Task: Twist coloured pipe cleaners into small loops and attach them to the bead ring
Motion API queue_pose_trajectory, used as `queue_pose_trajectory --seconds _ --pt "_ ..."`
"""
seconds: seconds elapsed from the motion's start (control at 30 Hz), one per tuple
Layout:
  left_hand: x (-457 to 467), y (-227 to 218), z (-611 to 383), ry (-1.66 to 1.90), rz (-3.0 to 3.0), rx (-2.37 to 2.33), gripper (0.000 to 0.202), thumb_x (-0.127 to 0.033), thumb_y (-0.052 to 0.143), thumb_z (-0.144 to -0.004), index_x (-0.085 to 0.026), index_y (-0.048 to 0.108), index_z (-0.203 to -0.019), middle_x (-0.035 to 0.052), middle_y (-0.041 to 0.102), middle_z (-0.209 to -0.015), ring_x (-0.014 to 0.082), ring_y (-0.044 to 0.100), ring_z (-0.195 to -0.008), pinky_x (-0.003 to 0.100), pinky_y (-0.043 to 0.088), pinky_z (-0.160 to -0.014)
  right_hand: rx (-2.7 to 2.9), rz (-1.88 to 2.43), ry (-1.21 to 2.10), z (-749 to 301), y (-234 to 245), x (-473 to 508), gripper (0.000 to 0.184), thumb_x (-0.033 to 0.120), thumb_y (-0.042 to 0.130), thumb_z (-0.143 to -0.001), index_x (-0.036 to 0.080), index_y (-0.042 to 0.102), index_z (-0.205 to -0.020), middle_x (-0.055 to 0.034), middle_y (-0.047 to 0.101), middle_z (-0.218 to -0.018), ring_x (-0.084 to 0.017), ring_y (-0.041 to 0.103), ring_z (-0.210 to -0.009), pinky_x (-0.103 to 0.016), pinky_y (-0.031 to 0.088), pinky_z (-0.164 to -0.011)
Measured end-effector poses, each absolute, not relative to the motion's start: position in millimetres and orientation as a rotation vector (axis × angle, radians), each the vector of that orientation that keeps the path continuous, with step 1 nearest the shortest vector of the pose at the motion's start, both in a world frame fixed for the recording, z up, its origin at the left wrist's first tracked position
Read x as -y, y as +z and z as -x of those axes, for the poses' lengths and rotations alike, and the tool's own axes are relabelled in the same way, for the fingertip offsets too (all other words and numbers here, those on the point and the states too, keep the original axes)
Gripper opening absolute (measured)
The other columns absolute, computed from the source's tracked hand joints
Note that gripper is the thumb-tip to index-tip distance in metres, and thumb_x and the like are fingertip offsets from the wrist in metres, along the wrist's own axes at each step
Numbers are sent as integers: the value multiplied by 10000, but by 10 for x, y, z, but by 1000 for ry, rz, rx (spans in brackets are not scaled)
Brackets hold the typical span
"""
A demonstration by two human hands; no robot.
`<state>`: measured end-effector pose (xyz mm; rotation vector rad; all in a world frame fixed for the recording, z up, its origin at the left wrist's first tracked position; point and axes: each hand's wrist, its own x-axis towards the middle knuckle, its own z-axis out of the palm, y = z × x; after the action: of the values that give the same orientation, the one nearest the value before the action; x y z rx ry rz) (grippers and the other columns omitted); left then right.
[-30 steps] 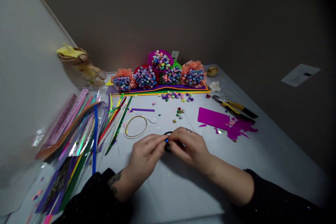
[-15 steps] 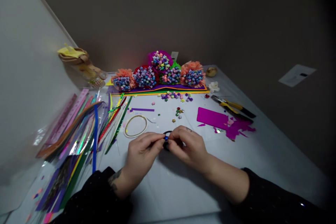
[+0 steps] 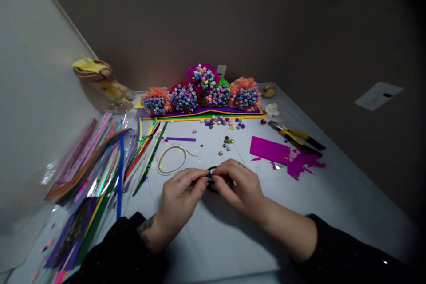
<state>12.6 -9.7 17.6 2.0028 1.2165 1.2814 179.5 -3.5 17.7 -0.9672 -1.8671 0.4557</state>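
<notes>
Between my two hands is a tiny shiny dark-blue paper piece (image 3: 210, 175), star-like in size, mostly covered by fingertips. My left hand (image 3: 182, 194) pinches it from the left with thumb and forefinger. From the right, my right hand (image 3: 240, 186) pinches the same piece, fingers curled. Dark rounded loops, like scissors handles (image 3: 212, 187), show on the table just behind and below the fingertips; the rest is hidden. Beyond the hands lie several small metallic folded stars (image 3: 228, 142). A coil of gold-and-white strip (image 3: 160, 166) rests left of them.
Paper strips in clear plastic (image 3: 100, 177) spread along the left. Star-filled paper flowers (image 3: 213, 91) stand at the back, near loose pastel stars (image 3: 219, 120). On the right are a magenta rectangle (image 3: 268, 148), torn magenta scraps (image 3: 301, 164) and yellow-black pliers (image 3: 296, 135).
The blue piece has turned slightly and shows less between my fingertips. Both hands stay in nearly the same place, still pinching it.
</notes>
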Motion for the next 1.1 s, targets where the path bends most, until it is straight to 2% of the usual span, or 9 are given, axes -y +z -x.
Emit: queue_pose_trajectory --seconds 0.43,0.87,1.1 --pt "88 160 -115 1291 -2077 -1261 134 -173 622 -817 -186 710 -916 32 747 -812 136 697 -689 236 590 -670 1883 942 433 -1797 129 28 105 130 504 -844 199 582 -827 -18 609 -670 -133 570 -618 -242 479 -571" --pt "85 159 -103 1272 -2232 -1178 185 -135 595 -831 -182 690 -984 43 741 -855 144 696 -757 255 590 -713 1887 929 386 -1797 133 40 117 102 512 -837 198 580 -838 -22 637 -682 -133 590 -634 -245 495 -584" --pt "55 163 -64 1181 -2249 -1070 210 -104 583 -830 -174 684 -1001 55 741 -858 140 695 -766 242 583 -709 1965 845 437 -1848 155 -22 128 85 487 -830 181 569 -809 -24 600 -660 -126 560 -614 -227 473 -566"
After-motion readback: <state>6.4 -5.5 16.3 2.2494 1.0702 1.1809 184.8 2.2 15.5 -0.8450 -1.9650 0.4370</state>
